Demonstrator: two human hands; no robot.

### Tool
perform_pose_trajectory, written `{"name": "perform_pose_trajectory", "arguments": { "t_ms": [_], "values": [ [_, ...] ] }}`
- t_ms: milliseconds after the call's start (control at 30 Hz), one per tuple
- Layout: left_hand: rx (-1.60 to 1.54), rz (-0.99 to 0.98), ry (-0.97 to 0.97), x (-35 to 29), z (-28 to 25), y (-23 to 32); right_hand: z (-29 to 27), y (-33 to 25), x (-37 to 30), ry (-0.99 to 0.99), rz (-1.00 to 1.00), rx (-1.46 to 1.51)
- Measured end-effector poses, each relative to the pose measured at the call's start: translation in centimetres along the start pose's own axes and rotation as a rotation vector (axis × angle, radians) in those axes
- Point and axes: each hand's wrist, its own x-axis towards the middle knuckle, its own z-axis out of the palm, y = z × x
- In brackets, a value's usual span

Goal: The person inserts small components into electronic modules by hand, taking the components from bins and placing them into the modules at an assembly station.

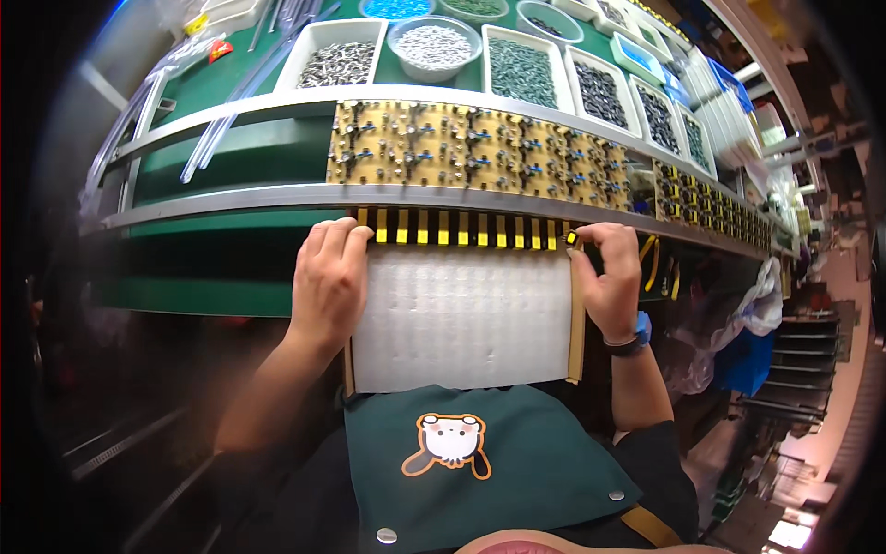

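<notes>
In front of me lies a cardboard box with a white foam sheet [461, 314] in it. Along its far edge stands a row of small black-and-yellow block-shaped electronic components [443, 228]. At the row's right end, the thumb and forefinger of my right hand [611, 282] pinch one such component [573, 238]. My left hand [329, 282] is at the row's left end, its fingers pressed together by the outermost component. Whatever these fingers grip is hidden. A dark band and a blue device [642, 328] are on my right wrist.
Just beyond the box, a metal rail [277, 195] carries tan circuit boards [471, 148] full of parts. Farther back are white trays [526, 69] and bowls [434, 46] of small components. Clear tubes [226, 111] lie at left. Yellow-handled pliers [652, 263] hang at right.
</notes>
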Motion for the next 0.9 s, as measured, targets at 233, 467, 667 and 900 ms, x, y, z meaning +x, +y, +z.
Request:
{"name": "perform_pose_trajectory", "arguments": {
  "t_ms": [233, 467, 667, 900],
  "values": [
    [0.057, -0.021, -0.092, 0.1, 0.2, -0.3, 5.4, -3.8, 8.8, 0.084, -0.191, 0.33],
    [-0.084, -0.049, -0.001, -0.2, 0.0, -0.8, 10.8, -4.4, 16.6, 0.195, -0.199, 0.191],
    [-0.382, 0.004, 0.15, -0.4, -1.7, 0.6, 12.4, -3.3, 17.1, 0.156, -0.195, 0.061],
    [-0.518, 0.142, -0.106, -1.5, 0.6, 2.0, 12.1, -4.1, 17.6, 0.102, -0.352, -0.151]
  ]
}}
